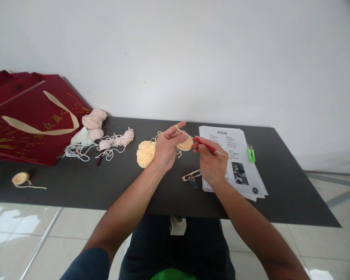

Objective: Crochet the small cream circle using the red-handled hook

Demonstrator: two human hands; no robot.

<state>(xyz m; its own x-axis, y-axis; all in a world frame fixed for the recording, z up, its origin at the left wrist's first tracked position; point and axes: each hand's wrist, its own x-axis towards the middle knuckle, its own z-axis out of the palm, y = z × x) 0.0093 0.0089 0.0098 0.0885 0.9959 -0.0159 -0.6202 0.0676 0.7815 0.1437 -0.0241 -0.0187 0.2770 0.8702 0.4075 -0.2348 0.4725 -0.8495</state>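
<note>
My left hand (169, 147) pinches a small yellow crochet piece (186, 144), with a strand of yarn running over its raised index finger. Closed around a red-handled crochet hook (204, 143), my right hand (212, 161) is just right of the piece. The hook's front end meets the edge of the crochet work; its exact tip is too small to make out. Behind my left wrist sits a yellow yarn ball (146, 154), partly covered by the hand. Below the hands lie a pair of thread snips (191, 175) and a teal stitch marker (194, 184).
Printed sheets (245, 155) lie under and beyond my right hand, with green snips (251, 153) on their right edge. Pink yarn (93, 118) and loose white strands (80, 149) are at left beside red paper bags (32, 116). A small crocheted cup (20, 178) lies near the front left edge.
</note>
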